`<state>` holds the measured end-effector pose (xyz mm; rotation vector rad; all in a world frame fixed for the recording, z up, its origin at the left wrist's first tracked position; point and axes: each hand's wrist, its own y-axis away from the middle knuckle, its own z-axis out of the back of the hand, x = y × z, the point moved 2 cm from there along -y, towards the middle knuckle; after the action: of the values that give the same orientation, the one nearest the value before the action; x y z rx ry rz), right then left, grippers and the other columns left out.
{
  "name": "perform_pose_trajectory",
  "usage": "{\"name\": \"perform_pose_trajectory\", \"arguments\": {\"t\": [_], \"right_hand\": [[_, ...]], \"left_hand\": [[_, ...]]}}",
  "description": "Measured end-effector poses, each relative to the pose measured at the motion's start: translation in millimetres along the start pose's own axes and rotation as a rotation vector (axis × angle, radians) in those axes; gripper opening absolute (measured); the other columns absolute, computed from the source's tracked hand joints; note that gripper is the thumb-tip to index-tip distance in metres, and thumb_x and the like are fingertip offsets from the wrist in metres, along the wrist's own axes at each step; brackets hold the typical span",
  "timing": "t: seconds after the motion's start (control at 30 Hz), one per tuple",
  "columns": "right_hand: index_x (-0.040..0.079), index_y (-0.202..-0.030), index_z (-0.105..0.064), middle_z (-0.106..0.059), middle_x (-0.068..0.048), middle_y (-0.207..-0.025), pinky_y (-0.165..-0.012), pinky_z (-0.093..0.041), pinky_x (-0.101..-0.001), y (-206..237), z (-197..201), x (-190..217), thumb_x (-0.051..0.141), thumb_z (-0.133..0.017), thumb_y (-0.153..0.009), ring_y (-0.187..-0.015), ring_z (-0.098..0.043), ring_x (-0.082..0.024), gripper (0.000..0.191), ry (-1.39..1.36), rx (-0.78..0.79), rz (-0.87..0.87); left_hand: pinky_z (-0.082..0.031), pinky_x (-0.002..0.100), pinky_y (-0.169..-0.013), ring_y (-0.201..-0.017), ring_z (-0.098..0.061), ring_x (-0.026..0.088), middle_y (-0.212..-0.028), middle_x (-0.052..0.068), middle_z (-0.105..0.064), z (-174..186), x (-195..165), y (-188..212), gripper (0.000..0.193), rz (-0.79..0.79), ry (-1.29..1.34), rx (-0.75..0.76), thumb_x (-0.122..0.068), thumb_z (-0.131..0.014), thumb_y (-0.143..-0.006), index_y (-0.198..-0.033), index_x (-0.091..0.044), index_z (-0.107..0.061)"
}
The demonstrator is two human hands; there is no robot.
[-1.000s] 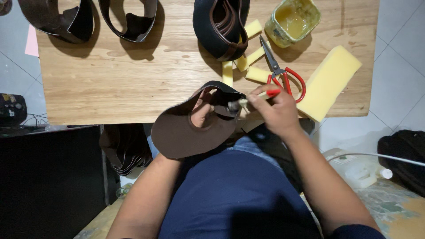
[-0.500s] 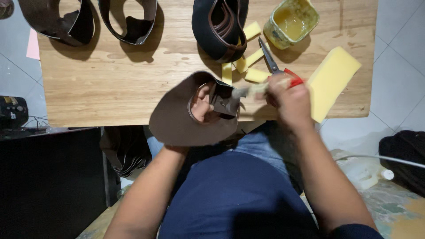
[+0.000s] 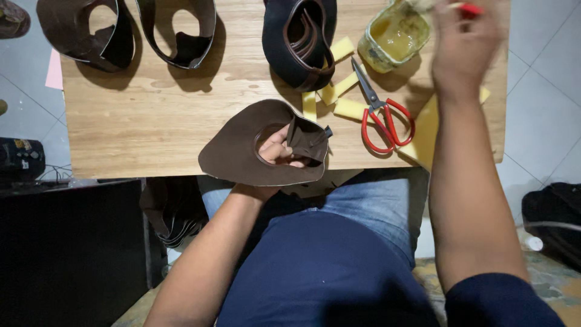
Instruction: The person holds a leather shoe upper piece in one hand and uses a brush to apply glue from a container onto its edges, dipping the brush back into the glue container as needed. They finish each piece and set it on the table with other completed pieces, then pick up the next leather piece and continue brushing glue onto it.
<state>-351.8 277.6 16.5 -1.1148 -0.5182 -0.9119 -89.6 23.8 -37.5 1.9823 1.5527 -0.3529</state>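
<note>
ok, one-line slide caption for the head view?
Left hand holds a brown leather piece while right hand reaches toward the glue jar.

The right hand [image 3: 463,45] has left the brown leather piece [image 3: 242,145] and carried its red-handled brush [image 3: 466,8] up over the glue jar [image 3: 394,33].

At frame centre our left hand [image 3: 279,151] grips a brown leather piece [image 3: 242,151] over the worktop [image 3: 157,121] edge. At upper right, our blurred right hand [image 3: 463,51] holds a red-handled tool [image 3: 469,8] beside the glue jar [image 3: 394,34]; red scissors [image 3: 381,115] lie below.
</note>
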Motion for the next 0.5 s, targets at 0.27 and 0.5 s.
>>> {"name": "perform_pose_trajectory", "arguments": {"t": [0.27,0.5], "right_hand": [[0.002,-0.11,-0.073,-0.073,-0.005,-0.101,-0.082,-0.055,-0.0252,88.1,-6.2,77.1,0.018,-0.073,-0.1,-0.091,-0.066,-0.01,0.019,-0.332,0.344,-0.474],[0.005,-0.11,-0.076,-0.076,-0.006,-0.106,-0.089,-0.054,-0.0306,146.1,-60.7,91.8,0.015,-0.074,-0.095,-0.098,-0.069,-0.015,0.018,-0.227,0.6,-0.212]], "left_hand": [[-0.057,0.035,-0.101,-0.115,-0.067,0.022,-0.131,0.014,-0.063,6.2,6.2,-10.5,0.062,0.039,0.048,-0.08,-0.003,-0.045,-0.083,-0.145,0.0,-0.045],[-0.054,0.037,-0.098,-0.11,-0.064,0.022,-0.129,0.015,-0.062,13.8,5.4,-4.2,0.063,0.002,0.005,0.038,-0.006,-0.049,-0.089,-0.152,0.002,-0.045]]}}
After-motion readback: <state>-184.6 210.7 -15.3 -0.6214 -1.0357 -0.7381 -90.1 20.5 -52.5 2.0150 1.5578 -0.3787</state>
